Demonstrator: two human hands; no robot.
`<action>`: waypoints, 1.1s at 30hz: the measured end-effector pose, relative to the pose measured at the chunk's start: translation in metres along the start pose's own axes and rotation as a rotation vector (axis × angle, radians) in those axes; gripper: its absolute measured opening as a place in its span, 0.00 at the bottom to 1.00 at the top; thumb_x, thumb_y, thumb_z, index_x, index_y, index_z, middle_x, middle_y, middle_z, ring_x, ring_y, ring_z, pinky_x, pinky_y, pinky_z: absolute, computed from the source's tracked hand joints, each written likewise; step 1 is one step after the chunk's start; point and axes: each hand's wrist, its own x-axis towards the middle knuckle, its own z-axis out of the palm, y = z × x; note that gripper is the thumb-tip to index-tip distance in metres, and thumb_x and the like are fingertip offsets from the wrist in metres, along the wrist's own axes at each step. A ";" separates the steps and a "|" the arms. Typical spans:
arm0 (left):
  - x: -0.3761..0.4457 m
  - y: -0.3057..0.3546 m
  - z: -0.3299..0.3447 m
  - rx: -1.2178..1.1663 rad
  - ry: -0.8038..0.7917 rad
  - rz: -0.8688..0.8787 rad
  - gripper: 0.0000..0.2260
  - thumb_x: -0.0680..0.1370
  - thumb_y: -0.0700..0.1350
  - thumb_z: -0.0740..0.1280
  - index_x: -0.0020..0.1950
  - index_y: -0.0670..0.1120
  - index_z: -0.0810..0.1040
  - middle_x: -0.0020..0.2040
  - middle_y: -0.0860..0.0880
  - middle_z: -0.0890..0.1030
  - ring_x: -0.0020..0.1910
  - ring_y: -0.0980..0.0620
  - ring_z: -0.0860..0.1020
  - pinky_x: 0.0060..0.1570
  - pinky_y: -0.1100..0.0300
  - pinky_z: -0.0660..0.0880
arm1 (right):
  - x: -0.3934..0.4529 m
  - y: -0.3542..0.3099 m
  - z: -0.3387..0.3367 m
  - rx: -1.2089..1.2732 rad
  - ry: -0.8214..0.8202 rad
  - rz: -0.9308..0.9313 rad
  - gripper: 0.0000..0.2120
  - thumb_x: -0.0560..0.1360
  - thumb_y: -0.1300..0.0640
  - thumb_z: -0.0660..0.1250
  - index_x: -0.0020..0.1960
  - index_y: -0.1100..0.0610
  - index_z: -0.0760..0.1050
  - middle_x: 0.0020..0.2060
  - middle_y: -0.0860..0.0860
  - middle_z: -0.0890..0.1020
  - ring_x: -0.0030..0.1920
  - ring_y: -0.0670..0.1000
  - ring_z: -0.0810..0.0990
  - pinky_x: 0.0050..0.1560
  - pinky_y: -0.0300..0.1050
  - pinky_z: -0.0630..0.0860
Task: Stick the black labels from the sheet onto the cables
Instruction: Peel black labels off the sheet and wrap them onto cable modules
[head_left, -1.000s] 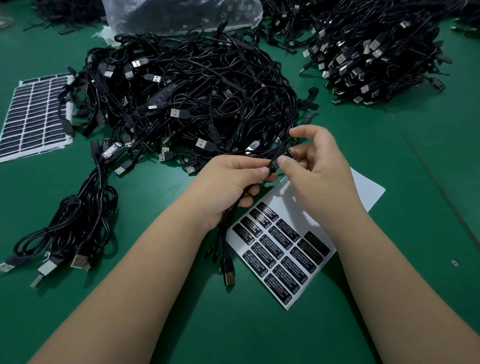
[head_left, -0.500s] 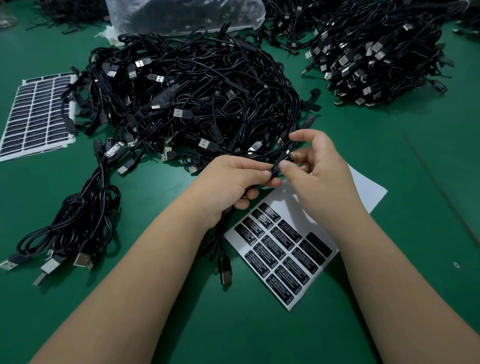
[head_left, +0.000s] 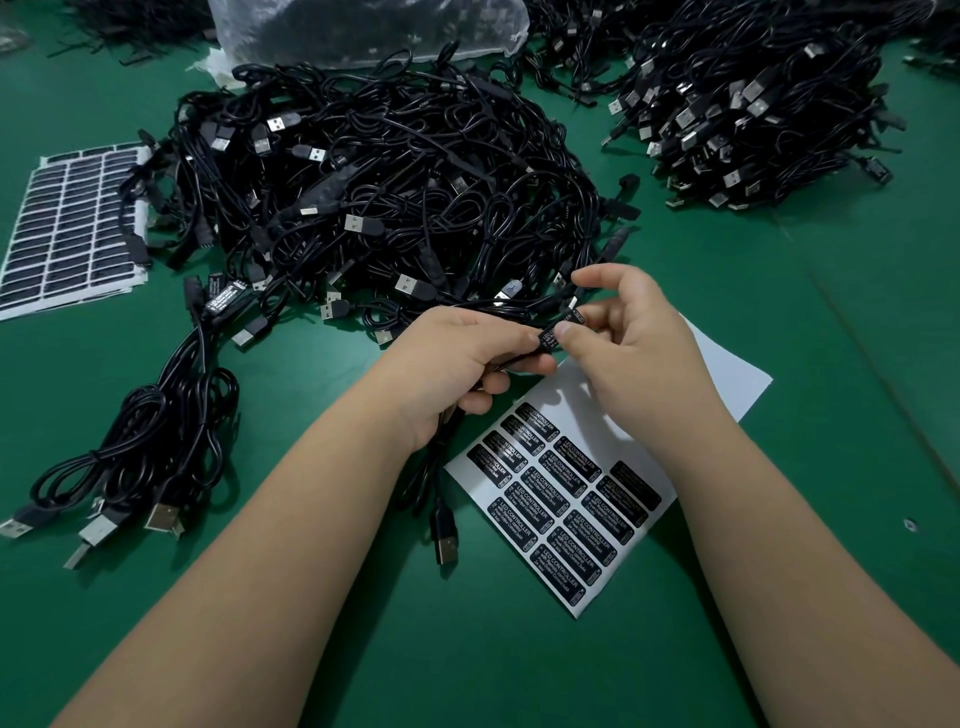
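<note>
Now the change over the last second is small: both hands stay almost in the same place above the label sheet (head_left: 571, 499), and only the right thumb has slid a little along the label (head_left: 551, 336) to press it down. To me this means that the label is already on the cable's small controller and is only being smoothed, so this cable is nearly finished.

The left hand (head_left: 457, 364) is closed around the cable (head_left: 439, 467), with thumb and forefinger pinching the controller from the left. The right hand (head_left: 623, 338) is half closed: its thumb and a finger pinch the right end of the labelled part, and the other fingers are lifted and bent.

The label is a narrow black strip with white print; I read "LED CONTROLLER" on it. It sits between the two hands, just over the far edge of the sheet. The cable hangs down from the left hand, and its USB plug (head_left: 445, 545) lies on the green table (head_left: 831, 364), near the sheet's left side.

On the sheet many black labels remain in the near part, while the far part is bare white. A big pile of cables (head_left: 389, 182) lies far behind the hands, so much work remains, I think.
</note>
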 end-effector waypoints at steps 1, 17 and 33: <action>0.000 0.000 0.000 0.007 0.007 0.001 0.05 0.76 0.41 0.68 0.44 0.41 0.83 0.39 0.46 0.85 0.24 0.58 0.67 0.20 0.69 0.60 | 0.000 0.000 0.001 -0.003 0.000 0.001 0.16 0.76 0.58 0.66 0.50 0.37 0.68 0.39 0.44 0.75 0.30 0.38 0.72 0.38 0.43 0.72; -0.005 -0.008 0.018 0.109 0.241 0.183 0.07 0.73 0.45 0.70 0.36 0.51 0.86 0.36 0.34 0.77 0.31 0.48 0.63 0.26 0.64 0.60 | -0.008 -0.003 0.007 -0.189 0.108 -0.146 0.17 0.73 0.58 0.68 0.56 0.43 0.67 0.38 0.42 0.75 0.30 0.42 0.71 0.34 0.35 0.70; -0.003 -0.007 0.017 0.176 0.280 0.164 0.10 0.74 0.43 0.68 0.33 0.45 0.84 0.20 0.55 0.74 0.18 0.62 0.65 0.21 0.70 0.60 | -0.012 -0.008 0.002 -0.341 0.160 -0.243 0.13 0.73 0.56 0.70 0.52 0.42 0.71 0.37 0.38 0.78 0.41 0.40 0.75 0.42 0.29 0.68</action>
